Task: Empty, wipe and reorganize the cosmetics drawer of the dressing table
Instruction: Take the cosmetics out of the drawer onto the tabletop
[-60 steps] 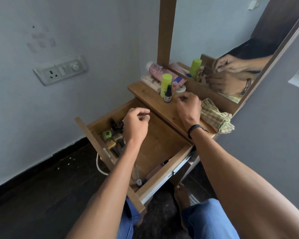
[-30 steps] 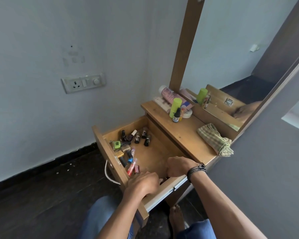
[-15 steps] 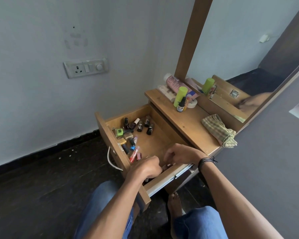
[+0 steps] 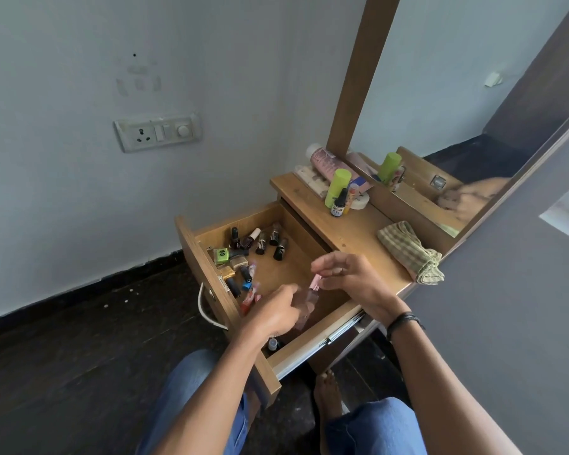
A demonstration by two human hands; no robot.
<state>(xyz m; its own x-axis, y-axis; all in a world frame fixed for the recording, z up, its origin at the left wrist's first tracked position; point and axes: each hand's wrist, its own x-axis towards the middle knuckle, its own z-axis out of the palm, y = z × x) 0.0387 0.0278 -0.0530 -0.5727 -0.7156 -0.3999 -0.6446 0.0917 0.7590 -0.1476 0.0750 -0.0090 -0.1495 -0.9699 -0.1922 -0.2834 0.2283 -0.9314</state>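
The wooden drawer [image 4: 191,254] of the dressing table is pulled out. Several nail polish bottles [image 4: 260,243] and small tubes [image 4: 248,292] lie at its far left end. Above the drawer's near half, my left hand [image 4: 273,315] holds a blurred clear bottle [image 4: 304,305] with a pink cap [image 4: 316,281]. My right hand [image 4: 355,279] pinches that cap from above. A small capped vial [image 4: 272,343] lies in the drawer's near corner, partly hidden by my left wrist.
On the tabletop [image 4: 352,231] stand a green bottle [image 4: 337,185], a dark dropper bottle [image 4: 338,206], a pink tube [image 4: 322,159] and a tape roll [image 4: 360,201]. A checked cloth [image 4: 408,251] lies by the mirror [image 4: 440,93]. The white drawer handle [image 4: 202,307] sticks out to the left.
Both hands were down in the near end of the drawer; now they are raised above it with the clear bottle between them.
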